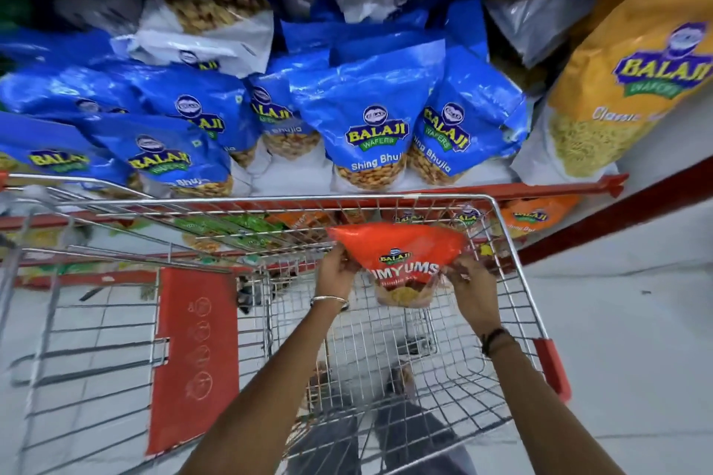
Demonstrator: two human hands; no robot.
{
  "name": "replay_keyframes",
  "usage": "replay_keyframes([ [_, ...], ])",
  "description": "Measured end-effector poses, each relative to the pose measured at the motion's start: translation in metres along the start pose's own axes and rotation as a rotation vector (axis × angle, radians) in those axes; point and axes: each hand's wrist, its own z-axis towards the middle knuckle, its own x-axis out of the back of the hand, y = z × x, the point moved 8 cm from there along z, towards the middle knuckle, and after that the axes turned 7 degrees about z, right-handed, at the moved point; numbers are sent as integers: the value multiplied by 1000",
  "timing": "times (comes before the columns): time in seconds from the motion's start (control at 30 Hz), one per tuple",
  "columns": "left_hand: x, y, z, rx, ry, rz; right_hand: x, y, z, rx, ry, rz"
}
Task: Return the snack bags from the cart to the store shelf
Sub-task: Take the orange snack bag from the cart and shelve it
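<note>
An orange-red snack bag point(397, 249) with a clear window at its bottom hangs over the far end of the wire cart point(513, 266). My left hand point(335, 274) grips its left edge and my right hand point(468, 287) grips its right edge. The bag is held upright, close to the cart's far rim and just below the red shelf point(540, 187). No other bag shows inside the cart basket.
Blue snack bags point(370, 119) crowd the shelf above the cart, with a yellow bag point(625, 89) at the right. Orange bags point(532, 218) and green bags point(247, 226) sit on the lower shelf behind the cart. A red child-seat flap point(196, 355) stands at the cart's left. Pale floor lies to the right.
</note>
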Motion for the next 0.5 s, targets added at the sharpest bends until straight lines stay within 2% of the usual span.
replay_keyframes([
  [0.07, 14, 24, -18, -87, 45, -108, 10, -17, -7, 68, 15, 42],
  [0.2, 56, 82, -62, -322, 147, -225, 39, -66, -31, 88, 60, 328],
  [0.33, 100, 138, -99, -423, 186, -296, 66, -136, -46, 163, 55, 558],
  [0.5, 150, 231, -143, -490, 156, -389, 116, -242, -59, 357, 6, 639],
])
